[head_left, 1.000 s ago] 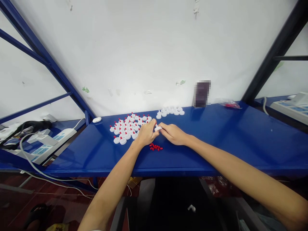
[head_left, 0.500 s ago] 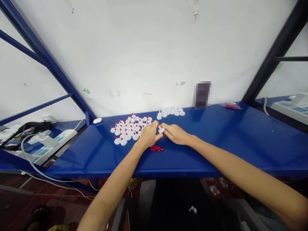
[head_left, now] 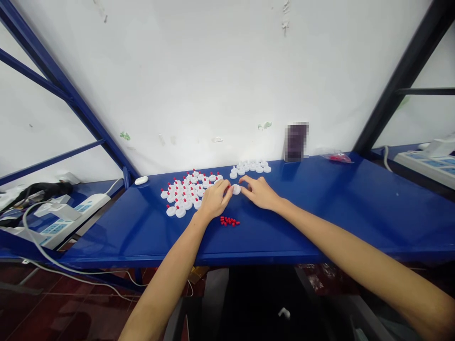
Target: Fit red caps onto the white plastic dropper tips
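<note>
the left hand (head_left: 213,199) partly hid some white caps (head_left: 197,203), blurring masked a dark thing (head_left: 296,142), and both arms (head_left: 174,265) were cut off.

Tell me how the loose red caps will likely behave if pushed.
The loose red caps look like short cylinders, so some may roll. They lie in an open cluster, so a push would probably scatter them. The table looks glossy, so they might slide easily.

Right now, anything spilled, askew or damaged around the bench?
The white wall looks blemished: scuffs and a green mark break its plain surface. Small red caps lie clustered on the blue table, so likely no spill.
</note>
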Motion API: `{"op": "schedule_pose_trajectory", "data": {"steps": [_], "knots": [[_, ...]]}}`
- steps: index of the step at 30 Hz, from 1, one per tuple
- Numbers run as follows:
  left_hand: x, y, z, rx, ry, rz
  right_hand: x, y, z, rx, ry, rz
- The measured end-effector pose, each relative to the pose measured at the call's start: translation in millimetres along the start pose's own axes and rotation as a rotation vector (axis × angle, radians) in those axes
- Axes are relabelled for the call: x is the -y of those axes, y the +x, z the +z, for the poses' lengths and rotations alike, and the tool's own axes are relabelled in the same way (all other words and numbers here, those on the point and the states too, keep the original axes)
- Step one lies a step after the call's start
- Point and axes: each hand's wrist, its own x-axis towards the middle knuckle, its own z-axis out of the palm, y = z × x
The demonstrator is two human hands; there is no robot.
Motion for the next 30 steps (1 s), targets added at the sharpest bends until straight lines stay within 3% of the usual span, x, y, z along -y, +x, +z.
{"op": "schedule_pose_trajectory", "data": {"steps": [7,11,17,21,25,30], "knots": [[3.7,1.4,-2.3,0.054,0.121,-0.015,-49.4,11.4,-18.0,-0.084,-0.229,0.458],[9.0,2.8,-2.0,0.024,0.226,0.020,-68.8,11.3,-20.8,-0.160,-0.360,0.435],[13.9,3.7,-2.7,-0.057,0.157,-0.069,-77.5,9.0,-11.3,0.037,-0.358,0.391],[14.4,4.0,-2.8,-0.131,0.054,-0.125,-69.2,9.3,-14.1,0.031,-0.385,0.397],[10.2,2.1,-3.9,-0.098,-0.041,-0.130,-44.2,5.4,-15.9,0.021,-0.450,0.302],[0.7,-1.6,-2.5,-0.061,-0.232,-0.090,1.8,-6.1,-1.1,0.202,-0.324,-0.176]]}}
